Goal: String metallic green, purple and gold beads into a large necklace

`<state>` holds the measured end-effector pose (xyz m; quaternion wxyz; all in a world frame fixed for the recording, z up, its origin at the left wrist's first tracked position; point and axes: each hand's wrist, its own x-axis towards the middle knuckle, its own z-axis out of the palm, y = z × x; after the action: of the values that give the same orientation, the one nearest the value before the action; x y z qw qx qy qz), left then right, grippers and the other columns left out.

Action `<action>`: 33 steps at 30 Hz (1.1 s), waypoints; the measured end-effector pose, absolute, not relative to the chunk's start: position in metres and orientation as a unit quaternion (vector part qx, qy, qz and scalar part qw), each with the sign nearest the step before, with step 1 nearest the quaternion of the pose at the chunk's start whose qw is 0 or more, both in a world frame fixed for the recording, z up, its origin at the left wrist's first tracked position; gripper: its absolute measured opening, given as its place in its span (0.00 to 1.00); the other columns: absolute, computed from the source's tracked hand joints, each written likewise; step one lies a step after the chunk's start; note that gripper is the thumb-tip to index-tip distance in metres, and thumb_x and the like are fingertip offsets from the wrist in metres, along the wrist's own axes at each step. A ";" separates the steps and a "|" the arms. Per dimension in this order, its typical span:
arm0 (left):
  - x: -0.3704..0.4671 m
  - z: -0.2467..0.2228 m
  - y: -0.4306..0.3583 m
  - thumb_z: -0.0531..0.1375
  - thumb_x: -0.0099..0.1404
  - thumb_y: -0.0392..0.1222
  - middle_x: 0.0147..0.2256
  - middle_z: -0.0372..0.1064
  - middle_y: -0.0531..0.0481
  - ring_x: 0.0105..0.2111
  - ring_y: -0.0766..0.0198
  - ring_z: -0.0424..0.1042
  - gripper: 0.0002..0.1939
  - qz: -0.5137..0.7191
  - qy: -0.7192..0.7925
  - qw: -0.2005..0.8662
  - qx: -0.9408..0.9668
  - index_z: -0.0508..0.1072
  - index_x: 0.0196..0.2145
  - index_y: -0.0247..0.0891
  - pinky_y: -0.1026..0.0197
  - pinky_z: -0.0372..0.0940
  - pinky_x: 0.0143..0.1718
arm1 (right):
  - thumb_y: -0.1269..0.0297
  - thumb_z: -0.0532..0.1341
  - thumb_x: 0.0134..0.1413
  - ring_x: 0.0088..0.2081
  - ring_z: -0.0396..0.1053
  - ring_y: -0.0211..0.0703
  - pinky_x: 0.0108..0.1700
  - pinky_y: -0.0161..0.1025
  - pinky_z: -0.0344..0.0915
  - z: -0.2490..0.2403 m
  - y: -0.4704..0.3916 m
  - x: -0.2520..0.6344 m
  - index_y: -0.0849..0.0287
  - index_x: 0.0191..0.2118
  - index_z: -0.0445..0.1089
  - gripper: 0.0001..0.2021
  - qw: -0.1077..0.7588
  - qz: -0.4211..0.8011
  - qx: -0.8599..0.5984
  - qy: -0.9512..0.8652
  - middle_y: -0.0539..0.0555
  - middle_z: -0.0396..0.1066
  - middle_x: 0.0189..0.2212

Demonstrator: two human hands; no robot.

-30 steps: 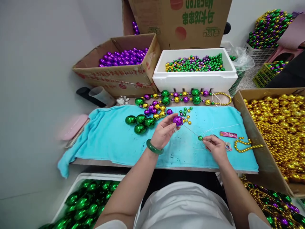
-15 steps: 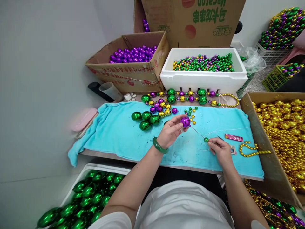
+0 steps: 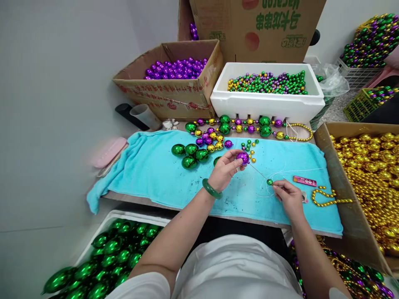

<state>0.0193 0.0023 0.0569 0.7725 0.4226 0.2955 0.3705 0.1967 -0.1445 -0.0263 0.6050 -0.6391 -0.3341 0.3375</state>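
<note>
On the bright turquoise cloth towel (image 3: 156,178), stringing looks partway: the left hand (image 3: 225,170) grips a glossy purple round bead (image 3: 242,157) at one end of a thin straight needle (image 3: 257,170); the right hand (image 3: 288,196) pinches a small shiny green bead (image 3: 269,182) at the other. Large glossy green oval beads (image 3: 189,162) lie loose; behind, a multicoloured bead strand (image 3: 251,129) is already strung
</note>
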 end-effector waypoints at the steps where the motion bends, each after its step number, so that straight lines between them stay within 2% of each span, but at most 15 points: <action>1: 0.020 0.057 0.003 0.68 0.52 0.39 0.36 0.73 0.49 0.32 0.66 0.72 0.17 0.374 0.303 0.770 0.420 0.73 0.40 0.37 0.62 0.65 0.34 | 0.61 0.65 0.47 0.20 0.60 0.34 0.21 0.34 0.55 -0.026 -0.144 0.196 0.59 0.29 0.75 0.06 0.604 0.318 -0.645 -0.344 0.48 0.65 0.21; 5: 0.022 0.057 0.002 0.69 0.51 0.40 0.34 0.73 0.50 0.30 0.66 0.72 0.18 0.382 0.320 0.767 0.404 0.72 0.39 0.36 0.62 0.64 0.33 | 0.63 0.64 0.50 0.25 0.62 0.36 0.25 0.35 0.59 -0.027 -0.145 0.193 0.58 0.30 0.75 0.05 0.601 0.257 -0.655 -0.378 0.49 0.66 0.24; 10: 0.021 0.055 -0.002 0.69 0.52 0.42 0.33 0.73 0.51 0.29 0.66 0.73 0.18 0.372 0.312 0.791 0.372 0.71 0.39 0.36 0.62 0.64 0.32 | 0.63 0.64 0.51 0.23 0.62 0.36 0.23 0.35 0.57 -0.032 -0.148 0.194 0.58 0.31 0.75 0.05 0.604 0.285 -0.639 -0.381 0.49 0.64 0.24; 15: 0.020 0.056 -0.005 0.69 0.52 0.40 0.37 0.73 0.48 0.34 0.64 0.72 0.19 0.381 0.303 0.770 0.412 0.72 0.41 0.37 0.61 0.65 0.35 | 0.64 0.64 0.51 0.22 0.61 0.35 0.21 0.34 0.55 -0.036 -0.148 0.194 0.58 0.31 0.75 0.04 0.618 0.303 -0.627 -0.365 0.48 0.64 0.23; 19: 0.020 0.059 -0.011 0.68 0.53 0.42 0.39 0.72 0.47 0.38 0.62 0.71 0.19 0.384 0.298 0.735 0.473 0.72 0.42 0.38 0.60 0.66 0.37 | 0.65 0.65 0.50 0.20 0.60 0.33 0.20 0.33 0.54 -0.033 -0.146 0.190 0.58 0.30 0.75 0.03 0.636 0.331 -0.603 -0.350 0.47 0.63 0.22; 23: 0.021 0.054 -0.012 0.66 0.55 0.42 0.45 0.71 0.44 0.37 0.63 0.70 0.22 0.289 0.298 0.695 0.588 0.71 0.47 0.37 0.59 0.67 0.38 | 0.64 0.66 0.47 0.18 0.57 0.31 0.19 0.32 0.53 -0.029 -0.142 0.187 0.59 0.29 0.74 0.04 0.643 0.371 -0.590 -0.316 0.46 0.63 0.19; 25: 0.022 0.047 -0.008 0.64 0.57 0.40 0.46 0.70 0.43 0.35 0.64 0.70 0.22 0.233 0.327 0.603 0.689 0.70 0.50 0.36 0.57 0.67 0.40 | 0.63 0.66 0.45 0.17 0.57 0.31 0.19 0.32 0.52 -0.027 -0.141 0.189 0.59 0.30 0.74 0.05 0.652 0.377 -0.597 -0.276 0.46 0.63 0.18; 28: 0.030 0.032 0.003 0.58 0.63 0.35 0.45 0.70 0.42 0.41 0.59 0.69 0.14 0.187 0.380 0.347 0.837 0.73 0.47 0.35 0.53 0.64 0.48 | 0.63 0.67 0.42 0.17 0.57 0.31 0.18 0.31 0.52 -0.025 -0.141 0.195 0.60 0.30 0.74 0.07 0.663 0.362 -0.616 -0.225 0.46 0.63 0.16; 30: 0.040 0.022 0.011 0.53 0.66 0.34 0.44 0.69 0.42 0.45 0.56 0.67 0.13 0.145 0.376 0.207 0.891 0.73 0.46 0.35 0.52 0.62 0.51 | 0.63 0.68 0.41 0.17 0.56 0.31 0.18 0.31 0.52 -0.022 -0.141 0.200 0.60 0.29 0.74 0.08 0.662 0.348 -0.628 -0.213 0.46 0.63 0.16; 33: 0.061 0.012 0.017 0.50 0.68 0.36 0.43 0.68 0.42 0.47 0.54 0.66 0.13 0.073 0.351 0.120 0.926 0.72 0.45 0.36 0.53 0.64 0.47 | 0.63 0.68 0.40 0.17 0.56 0.31 0.18 0.31 0.52 -0.019 -0.141 0.203 0.61 0.28 0.75 0.07 0.658 0.335 -0.638 -0.217 0.46 0.63 0.15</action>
<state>0.0610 0.0170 0.0119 0.1203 0.9257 0.3512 0.0728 0.2033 -0.1409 -0.0193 0.6583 -0.6378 -0.2174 0.3353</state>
